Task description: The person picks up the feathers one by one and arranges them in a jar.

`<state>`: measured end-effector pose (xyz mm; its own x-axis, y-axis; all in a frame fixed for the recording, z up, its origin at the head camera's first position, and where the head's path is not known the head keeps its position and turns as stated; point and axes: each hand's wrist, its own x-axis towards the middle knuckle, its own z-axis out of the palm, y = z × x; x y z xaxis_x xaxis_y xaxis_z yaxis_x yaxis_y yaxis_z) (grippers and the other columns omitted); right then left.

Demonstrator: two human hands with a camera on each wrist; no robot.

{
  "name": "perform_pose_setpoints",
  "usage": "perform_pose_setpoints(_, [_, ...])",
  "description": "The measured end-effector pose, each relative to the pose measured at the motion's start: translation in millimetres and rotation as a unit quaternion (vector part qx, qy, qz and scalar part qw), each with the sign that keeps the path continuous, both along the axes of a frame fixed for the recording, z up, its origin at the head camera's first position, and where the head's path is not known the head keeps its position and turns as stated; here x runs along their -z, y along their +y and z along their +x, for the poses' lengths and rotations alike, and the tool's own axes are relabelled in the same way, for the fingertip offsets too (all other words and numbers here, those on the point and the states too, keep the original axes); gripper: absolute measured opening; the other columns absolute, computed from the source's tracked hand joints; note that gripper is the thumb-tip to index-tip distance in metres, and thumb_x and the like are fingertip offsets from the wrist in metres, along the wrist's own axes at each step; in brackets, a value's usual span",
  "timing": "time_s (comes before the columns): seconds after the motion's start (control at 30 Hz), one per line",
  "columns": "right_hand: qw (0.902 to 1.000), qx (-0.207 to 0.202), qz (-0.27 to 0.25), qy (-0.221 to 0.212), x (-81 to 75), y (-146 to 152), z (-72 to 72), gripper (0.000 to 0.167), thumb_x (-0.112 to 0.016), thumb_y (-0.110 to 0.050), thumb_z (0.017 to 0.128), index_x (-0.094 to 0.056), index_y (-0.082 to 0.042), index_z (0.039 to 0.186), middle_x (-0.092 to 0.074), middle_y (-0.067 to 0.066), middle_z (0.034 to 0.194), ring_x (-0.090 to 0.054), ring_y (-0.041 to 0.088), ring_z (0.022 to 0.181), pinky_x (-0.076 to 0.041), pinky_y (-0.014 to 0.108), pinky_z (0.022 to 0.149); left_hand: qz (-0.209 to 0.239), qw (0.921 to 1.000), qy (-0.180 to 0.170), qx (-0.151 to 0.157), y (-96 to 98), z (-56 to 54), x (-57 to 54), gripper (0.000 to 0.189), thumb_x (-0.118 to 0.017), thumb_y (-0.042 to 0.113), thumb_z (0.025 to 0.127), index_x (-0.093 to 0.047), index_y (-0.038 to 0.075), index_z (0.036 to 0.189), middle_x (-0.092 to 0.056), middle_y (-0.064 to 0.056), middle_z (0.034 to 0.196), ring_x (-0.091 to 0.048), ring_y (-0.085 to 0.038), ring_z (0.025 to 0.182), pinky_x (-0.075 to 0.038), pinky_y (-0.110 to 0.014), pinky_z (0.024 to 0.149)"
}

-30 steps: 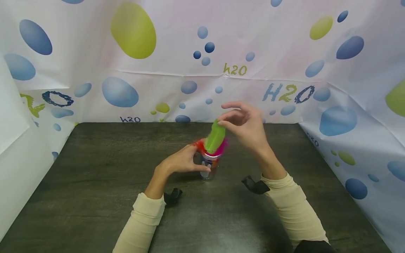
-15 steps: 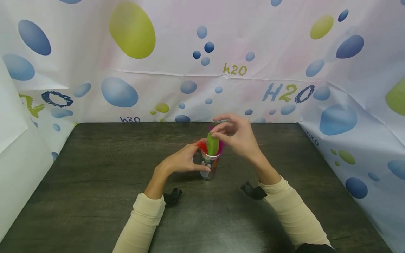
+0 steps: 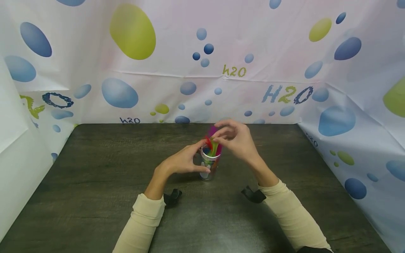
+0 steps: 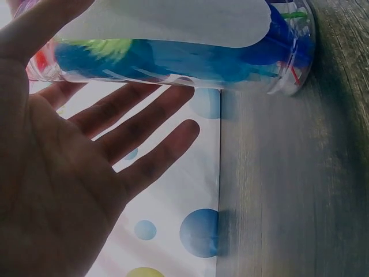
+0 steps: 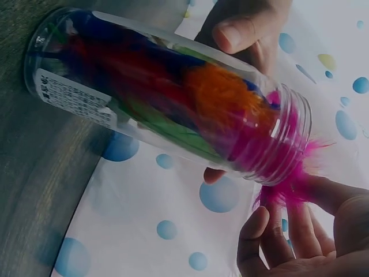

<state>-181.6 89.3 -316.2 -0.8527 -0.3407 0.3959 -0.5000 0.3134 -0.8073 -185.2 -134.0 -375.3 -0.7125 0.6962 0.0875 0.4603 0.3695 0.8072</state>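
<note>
A clear jar stands upright on the table, packed with coloured feathers. My left hand holds it from the left, thumb in front and fingers behind. At the mouth, my right hand pinches a green feather, most of which is down inside. A magenta feather sticks out of the threaded neck beside the right fingers. A red feather rises at the rim near the left fingertips. Through the wall show an orange feather and blue feathers. A pale label covers part of the jar.
The dark wood-grain table lies under both arms. A white sheet printed with blue and green drops rises behind it and along the sides. Black straps sit at the wrists.
The right hand has come down and slightly left to the jar's mouth, bringing the green feather lower into it. The magenta feather now shows upright behind. The left hand has stayed on the jar.
</note>
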Motion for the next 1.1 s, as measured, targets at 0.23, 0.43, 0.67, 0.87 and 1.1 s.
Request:
perform_pose_setpoints(0.23, [0.9996,0.002,0.027,0.011,4.3,0.1,1.8,0.033,-0.078,0.006,0.088,-0.068,0.003,0.120,-0.078,0.014,0.095,-0.075,0.027,0.082,-0.058,0.027,0.071,0.002,1.0000,-0.003,0.000,0.1,-2.5,3.1,0.091,-0.083,0.019,0.090,-0.028,0.001,0.160,-0.057,-0.018,0.144,-0.056,-0.035,0.130,-0.044,-0.056,0.111])
perform_pose_setpoints(0.43, [0.9994,-0.002,0.030,0.015,7.1,1.4,1.8,0.033,-0.079,0.005,0.088,-0.069,0.003,0.119,-0.078,0.013,0.094,-0.074,0.026,0.082,-0.060,0.031,0.076,0.006,0.9999,-0.007,0.003,-0.1,-2.8,5.2,0.092,-0.083,0.018,0.089,-0.027,0.001,0.160,-0.055,-0.019,0.147,-0.055,-0.037,0.131,-0.041,-0.057,0.113])
perform_pose_setpoints(0.67, [0.9993,0.000,0.021,0.030,9.8,5.4,-0.2,0.035,-0.080,0.004,0.087,-0.069,0.004,0.120,-0.078,0.013,0.093,-0.072,0.024,0.079,-0.058,0.027,0.073,0.009,0.9999,-0.009,0.005,0.2,-3.4,5.9,0.092,-0.083,0.017,0.089,-0.027,0.001,0.160,-0.055,-0.019,0.147,-0.056,-0.035,0.130,-0.041,-0.058,0.113])
perform_pose_setpoints(0.87, [0.9993,0.007,-0.007,0.036,8.5,12.6,0.6,0.035,-0.080,0.006,0.087,-0.068,0.006,0.120,-0.077,0.015,0.093,-0.068,0.014,0.078,-0.057,0.024,0.068,0.004,1.0000,-0.006,-0.001,0.1,-3.6,5.0,0.090,-0.083,0.018,0.089,-0.030,-0.001,0.158,-0.057,-0.018,0.143,-0.057,-0.033,0.127,-0.045,-0.057,0.110])
perform_pose_setpoints(1.1, [0.9982,0.017,-0.029,0.049,4.2,24.9,3.8,0.035,-0.078,0.010,0.086,-0.069,0.006,0.120,-0.077,0.019,0.093,-0.069,0.008,0.080,-0.057,0.024,0.067,0.006,0.9999,-0.002,-0.014,-3.5,-3.0,4.2,0.086,-0.084,0.019,0.088,-0.035,-0.001,0.156,-0.060,-0.016,0.139,-0.058,-0.032,0.125,-0.048,-0.054,0.108])
